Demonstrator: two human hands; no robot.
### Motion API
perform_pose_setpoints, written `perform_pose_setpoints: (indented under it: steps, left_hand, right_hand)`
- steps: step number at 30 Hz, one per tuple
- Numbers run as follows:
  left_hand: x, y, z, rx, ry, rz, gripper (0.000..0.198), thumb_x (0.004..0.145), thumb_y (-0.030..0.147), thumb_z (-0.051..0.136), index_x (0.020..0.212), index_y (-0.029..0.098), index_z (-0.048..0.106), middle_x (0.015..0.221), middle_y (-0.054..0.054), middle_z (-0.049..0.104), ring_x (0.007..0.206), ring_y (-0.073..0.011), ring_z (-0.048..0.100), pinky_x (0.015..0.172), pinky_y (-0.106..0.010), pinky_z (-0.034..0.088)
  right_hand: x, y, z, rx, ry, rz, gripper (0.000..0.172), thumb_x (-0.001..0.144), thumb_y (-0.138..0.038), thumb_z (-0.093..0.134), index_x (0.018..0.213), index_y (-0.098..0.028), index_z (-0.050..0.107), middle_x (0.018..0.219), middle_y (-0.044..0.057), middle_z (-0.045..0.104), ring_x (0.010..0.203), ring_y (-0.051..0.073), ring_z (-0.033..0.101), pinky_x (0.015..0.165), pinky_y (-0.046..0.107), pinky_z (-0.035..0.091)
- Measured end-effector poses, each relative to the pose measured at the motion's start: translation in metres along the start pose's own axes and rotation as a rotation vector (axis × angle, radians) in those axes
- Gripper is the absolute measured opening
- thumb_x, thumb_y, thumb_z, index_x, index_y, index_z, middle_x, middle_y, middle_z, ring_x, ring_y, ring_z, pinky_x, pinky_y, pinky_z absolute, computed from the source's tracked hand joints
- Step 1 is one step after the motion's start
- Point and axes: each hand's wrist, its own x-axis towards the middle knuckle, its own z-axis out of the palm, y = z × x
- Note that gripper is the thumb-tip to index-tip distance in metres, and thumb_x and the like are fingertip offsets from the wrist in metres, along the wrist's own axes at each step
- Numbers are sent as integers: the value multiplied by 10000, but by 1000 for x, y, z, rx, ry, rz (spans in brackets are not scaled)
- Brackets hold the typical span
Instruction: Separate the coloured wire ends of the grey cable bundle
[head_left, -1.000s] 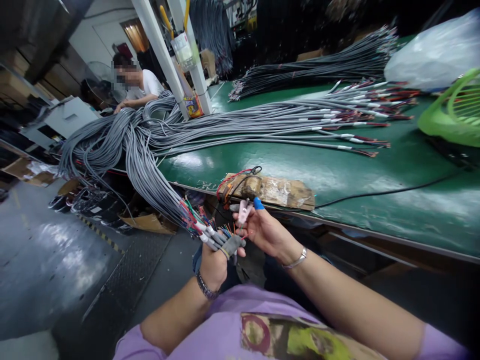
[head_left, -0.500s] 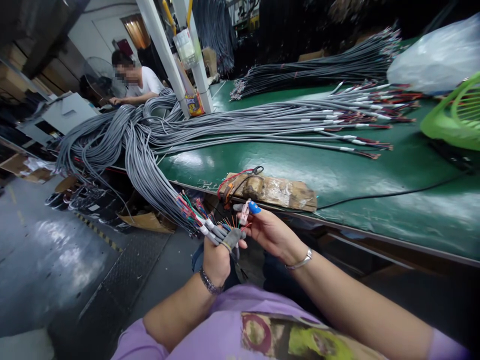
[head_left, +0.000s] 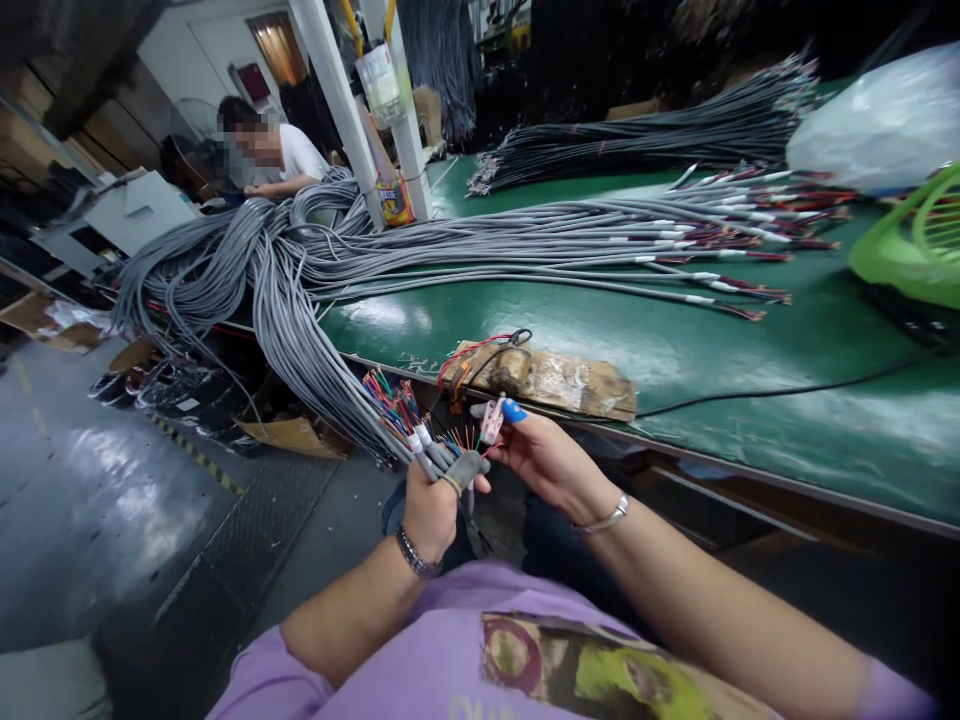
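My left hand (head_left: 439, 505), with a grey cover on its thumb, is closed around the ends of several grey cables (head_left: 429, 458). Thin coloured wires (head_left: 459, 438) fan out from one cable end beside that thumb. Close by on the right, my right hand (head_left: 544, 455) pinches a small pale pink plastic piece (head_left: 492, 422) with holes in it; blue covers the thumb tip. The piece is right at the fanned wires, and a red wire shows near the fingers. Whether any wire sits inside the piece is too small to tell.
A wooden block (head_left: 555, 383) with red and black leads lies at the edge of the green table (head_left: 675, 340). Long grey cables (head_left: 450, 240) stretch across it, near a darker bundle (head_left: 637, 145), a clear plastic bag (head_left: 877, 120) and a green basket (head_left: 911, 250). A co-worker (head_left: 300, 155) sits beyond.
The view has shifted slightly. Both hands keep their grips, and the pink piece stays beside the fanned wires. The coloured ends of the held cables sit a little further right and more upright.
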Motion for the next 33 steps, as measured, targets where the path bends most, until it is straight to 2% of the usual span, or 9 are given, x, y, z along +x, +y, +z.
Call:
perform_pose_setpoints:
  steps: [5, 11, 16, 20, 24, 28, 31, 33]
  left_hand:
    - [-1, -4, -4, 37, -51, -3, 209, 734, 302, 734, 617, 142, 668, 565, -26, 675, 549, -131, 606, 591, -248, 456]
    - [-2, -7, -6, 34, -67, 7, 211, 739, 343, 736, 696, 141, 688, 585, -22, 680, 531, -122, 583, 593, -251, 460]
    - [-3, -8, -11, 43, -76, 12, 239, 740, 372, 727, 688, 142, 693, 546, -16, 658, 489, -113, 550, 558, -243, 443]
    - [-8, -7, -20, 146, -126, 20, 278, 760, 388, 701, 627, 143, 688, 533, -19, 640, 498, -112, 537, 543, -236, 425]
    - [-12, -4, -28, 288, -203, 18, 297, 780, 377, 669, 597, 143, 686, 552, -28, 648, 517, -111, 525, 565, -237, 434]
    - [-11, 0, -33, 385, -360, -19, 220, 723, 321, 714, 600, 139, 696, 585, -38, 679, 562, -128, 562, 572, -233, 437]
    - [-9, 0, -36, 406, -410, -69, 232, 707, 327, 728, 582, 136, 690, 561, -36, 668, 525, -124, 552, 547, -232, 426]
    - [-7, -1, -37, 382, -365, -78, 259, 721, 356, 721, 589, 134, 695, 552, -38, 661, 517, -126, 555, 545, -237, 427]
  right_hand:
    - [1, 3, 0, 27, 11, -14, 323, 646, -443, 799, 795, -165, 729, 705, 19, 674, 616, 113, 578, 566, 235, 479]
    - [-1, 2, 1, 46, -3, 6, 376, 596, -471, 824, 797, -173, 713, 702, 6, 660, 612, 109, 571, 559, 228, 499]
    - [-8, -2, -4, -33, -112, 175, 503, 577, -641, 752, 740, -172, 673, 661, 7, 626, 584, 109, 561, 550, 241, 515]
    - [-14, -7, -8, -256, -168, 259, 476, 548, -573, 804, 707, -154, 644, 669, 12, 634, 574, 107, 557, 552, 250, 502]
    - [-19, -7, -3, -492, -303, 175, 359, 598, -430, 824, 703, -145, 635, 598, -15, 624, 539, 89, 530, 567, 230, 444]
    - [-23, 5, 3, -560, -446, 96, 310, 716, -448, 730, 764, -156, 638, 621, 3, 654, 574, 135, 584, 621, 276, 456]
    - [-26, 12, 1, -620, -411, 26, 316, 739, -472, 701, 773, -163, 640, 630, 4, 650, 575, 142, 577, 621, 287, 460]
    - [-28, 12, -2, -646, -334, -33, 340, 760, -499, 672, 766, -160, 645, 651, 12, 648, 610, 138, 574, 638, 279, 456]
